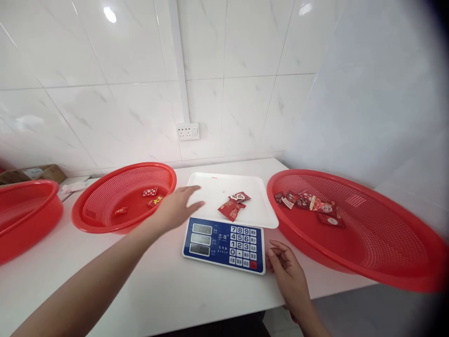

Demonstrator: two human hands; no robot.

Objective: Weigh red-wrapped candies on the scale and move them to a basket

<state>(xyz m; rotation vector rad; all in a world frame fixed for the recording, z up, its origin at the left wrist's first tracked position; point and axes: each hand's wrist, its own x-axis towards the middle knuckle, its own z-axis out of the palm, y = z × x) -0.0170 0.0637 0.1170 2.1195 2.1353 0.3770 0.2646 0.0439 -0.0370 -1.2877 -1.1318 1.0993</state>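
A scale with a blue keypad panel [223,244] and a white tray [205,201] stands on the table. Two red candy packets lie on the tray, one with white patches [240,196] and one plain red packet [229,209]. My left hand [177,206] reaches over the tray's left edge, fingers and thumb spread, holding nothing. Close by the keypad's right side is my right hand [288,271], its fingers loosely curled and the thumb apart from the index finger; I see nothing held in it. Its lower fingers are partly hidden.
A red basket [354,187] on the right holds several wrapped candies [322,206]. Left of the scale, another red basket [84,220] holds a few packets [150,192]. A third red basket [31,238] and a cardboard box [52,173] are at far left. A tiled wall with a socket [188,132] rises behind.
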